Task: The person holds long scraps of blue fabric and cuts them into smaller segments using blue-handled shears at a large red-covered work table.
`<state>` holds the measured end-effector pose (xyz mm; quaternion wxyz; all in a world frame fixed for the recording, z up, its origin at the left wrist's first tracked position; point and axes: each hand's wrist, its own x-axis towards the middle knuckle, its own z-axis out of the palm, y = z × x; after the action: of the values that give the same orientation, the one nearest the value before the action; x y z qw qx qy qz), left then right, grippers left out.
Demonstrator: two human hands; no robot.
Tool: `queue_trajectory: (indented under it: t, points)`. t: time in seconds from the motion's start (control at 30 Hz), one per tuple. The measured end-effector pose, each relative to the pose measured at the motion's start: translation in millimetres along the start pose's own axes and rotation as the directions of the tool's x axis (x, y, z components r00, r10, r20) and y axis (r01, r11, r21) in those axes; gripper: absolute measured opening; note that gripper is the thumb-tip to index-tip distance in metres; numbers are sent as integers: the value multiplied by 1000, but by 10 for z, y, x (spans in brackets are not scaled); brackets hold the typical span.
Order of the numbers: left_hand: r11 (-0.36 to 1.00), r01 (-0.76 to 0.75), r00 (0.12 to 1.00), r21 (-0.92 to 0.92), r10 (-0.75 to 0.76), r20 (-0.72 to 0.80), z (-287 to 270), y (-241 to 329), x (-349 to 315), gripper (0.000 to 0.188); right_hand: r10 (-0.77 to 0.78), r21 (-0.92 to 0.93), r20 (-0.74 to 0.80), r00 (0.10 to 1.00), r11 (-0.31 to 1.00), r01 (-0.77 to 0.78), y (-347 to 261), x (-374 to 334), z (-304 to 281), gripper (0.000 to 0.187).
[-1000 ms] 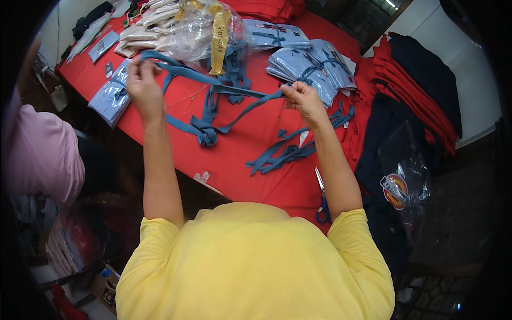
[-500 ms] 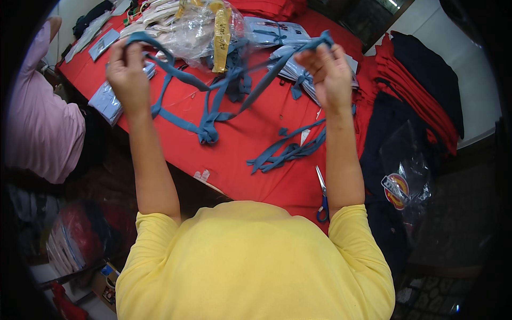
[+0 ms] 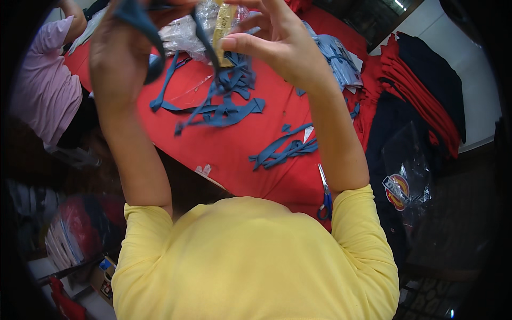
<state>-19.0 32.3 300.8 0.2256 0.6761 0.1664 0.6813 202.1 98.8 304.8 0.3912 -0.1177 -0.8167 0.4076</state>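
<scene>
Both of my hands are raised high over the near side of the red-covered table (image 3: pixel 256 186). My left hand (image 3: pixel 120 50), smeared by motion, is closed on a blue-grey fabric strip (image 3: pixel 140 21) that loops past its fingers. Part of the strip hangs down between the hands. To the right, my right hand (image 3: pixel 274 40) has its thumb stretched out and its fingers apart, close to the strip, with no cloth seen in its grasp. Beneath lies a tangle of similar strips (image 3: pixel 229 113). A smaller bunch of strips (image 3: pixel 288 154) rests nearer me.
Blue-handled scissors (image 3: pixel 325 200) lie by my right forearm. A clear plastic bag (image 3: pixel 184 34) with yellow tape (image 3: pixel 223 29) sits beyond the strips. Folded light-blue garments (image 3: pixel 338 61) and red and navy cloth stacks (image 3: pixel 426 85) are at right. A person in pink (image 3: pixel 48 90) is at left.
Both hands have come up and toward each other. My right hand has let go of its end of the strip. The lifted strips have dropped lower onto the table.
</scene>
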Motion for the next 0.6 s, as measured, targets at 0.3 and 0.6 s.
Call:
queue_trajectory:
  t: [0.3, 0.6]
  points:
    - [854, 74, 942, 516, 111, -318, 884, -232, -7, 5, 170, 60, 80, 982, 983, -175, -529, 14, -317, 48]
    - [805, 342, 939, 485, -314, -140, 872, -741, -177, 15, 83, 239, -227, 970, 971, -27, -583, -373, -605, 31]
